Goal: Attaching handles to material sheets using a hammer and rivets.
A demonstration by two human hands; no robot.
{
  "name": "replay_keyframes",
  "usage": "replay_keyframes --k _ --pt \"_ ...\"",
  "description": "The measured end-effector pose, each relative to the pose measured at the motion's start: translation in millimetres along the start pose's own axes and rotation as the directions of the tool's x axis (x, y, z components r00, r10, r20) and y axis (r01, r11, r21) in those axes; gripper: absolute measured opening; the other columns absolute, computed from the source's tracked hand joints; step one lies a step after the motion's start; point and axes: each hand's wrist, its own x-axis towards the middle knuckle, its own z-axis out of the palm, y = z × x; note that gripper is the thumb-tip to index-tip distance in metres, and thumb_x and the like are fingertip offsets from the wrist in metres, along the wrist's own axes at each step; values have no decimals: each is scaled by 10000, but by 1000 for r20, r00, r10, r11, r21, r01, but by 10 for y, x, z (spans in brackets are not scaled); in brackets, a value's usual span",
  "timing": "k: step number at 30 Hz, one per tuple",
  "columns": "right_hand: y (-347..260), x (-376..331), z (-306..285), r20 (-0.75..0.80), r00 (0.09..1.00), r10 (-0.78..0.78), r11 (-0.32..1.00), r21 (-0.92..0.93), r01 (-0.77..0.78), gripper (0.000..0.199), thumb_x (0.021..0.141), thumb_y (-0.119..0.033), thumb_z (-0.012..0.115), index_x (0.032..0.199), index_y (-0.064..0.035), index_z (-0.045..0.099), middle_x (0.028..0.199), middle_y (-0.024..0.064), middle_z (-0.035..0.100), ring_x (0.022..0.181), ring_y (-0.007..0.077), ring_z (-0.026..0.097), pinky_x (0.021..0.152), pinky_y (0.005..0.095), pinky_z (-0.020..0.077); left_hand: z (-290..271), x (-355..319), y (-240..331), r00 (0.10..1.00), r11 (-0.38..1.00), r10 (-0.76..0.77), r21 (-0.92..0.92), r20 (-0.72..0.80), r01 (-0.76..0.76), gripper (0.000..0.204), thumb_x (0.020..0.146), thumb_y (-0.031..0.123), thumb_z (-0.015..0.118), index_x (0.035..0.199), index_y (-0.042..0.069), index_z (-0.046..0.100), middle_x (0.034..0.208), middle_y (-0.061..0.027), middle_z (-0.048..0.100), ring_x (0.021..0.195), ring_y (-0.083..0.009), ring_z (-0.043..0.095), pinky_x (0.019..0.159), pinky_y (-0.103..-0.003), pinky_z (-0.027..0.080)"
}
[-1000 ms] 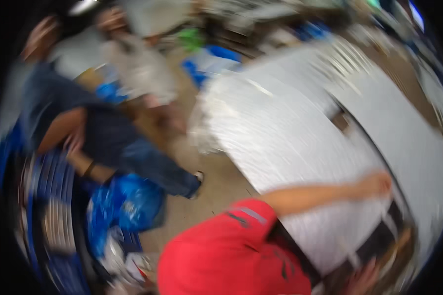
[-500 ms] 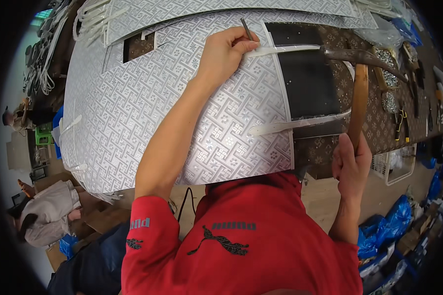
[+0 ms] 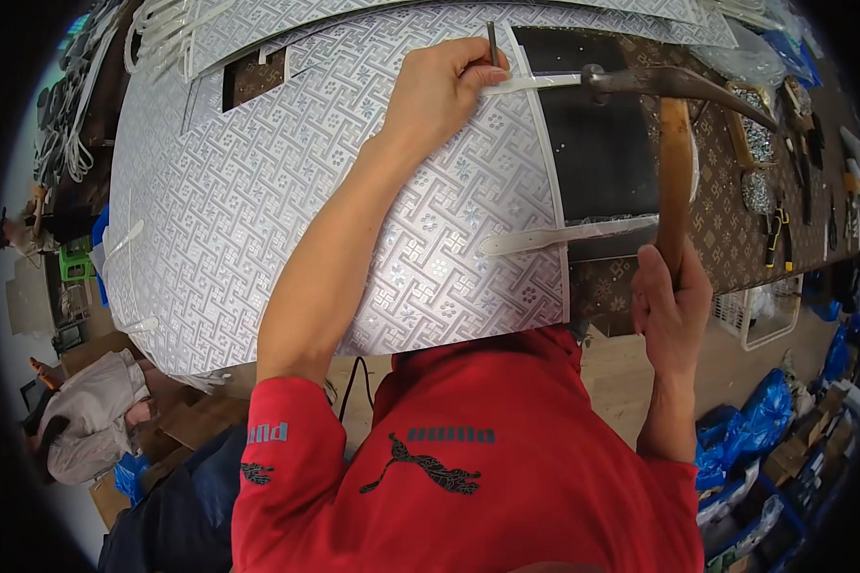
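Panel (image 3: 354,239): in the head view we see this silver patterned panel lying flat; we take it as our landmark.
Left hand (image 3: 441,91): it is pinching a thin metal rod (image 3: 492,40) over the panel's far right part, with the thumb at the end of a white strap (image 3: 549,83).
Right hand (image 3: 674,301): it is closed around the wooden handle of a hammer (image 3: 676,162), to the right of the panel.
Thumb risk: the rod's top is narrow, so we think an off-centre blow could hit the fingers just below it.
Rod risk: we cannot see its lower tip; if it slips, the panel may be marked.
In the way: the hammer handle crosses the end of a second strap (image 3: 583,232), which lies over the panel's right edge, so it could snag.
Around: right of the panel are a tray of small metal parts (image 3: 757,134), pliers (image 3: 782,244) and, lower down, a white basket (image 3: 779,320).
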Motion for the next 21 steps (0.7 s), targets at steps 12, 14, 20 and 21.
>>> replay_keyframes --k 12,14,20,21 --pt "-768 225 224 -129 860 -493 855 -256 452 161 983 -194 630 948 -43 587 646 -39 510 545 49 446 492 239 341 26 -6 -24 984 982 175 74 -44 -171 78 862 96 681 876 22 661 772 -149 654 723 -338 637 669 -402 495" --pt "-617 429 334 -11 739 -674 601 -589 540 159 990 -201 618 959 -48 588 639 -49 496 530 44 431 480 229 325 42 -13 -65 975 973 217 89 -51 -211 79 864 97 675 873 20 658 768 -152 651 726 -349 635 671 -406 497" --pt "-604 191 130 149 964 -219 850 -456 263 142 994 -175 605 943 -48 566 625 -48 473 487 33 408 437 221 298 72 -52 -17 992 967 100 243 -75 -79 65 887 90 654 877 26 663 795 -121 686 747 -321 657 690 -384 511" --pt "-542 68 106 101 972 -212 914 -331 233 128 996 -162 596 945 -52 555 622 -50 463 470 22 394 410 213 280 54 -30 8 993 980 -48 187 -108 68 63 891 91 655 889 30 669 804 -107 696 752 -295 665 697 -369 515"
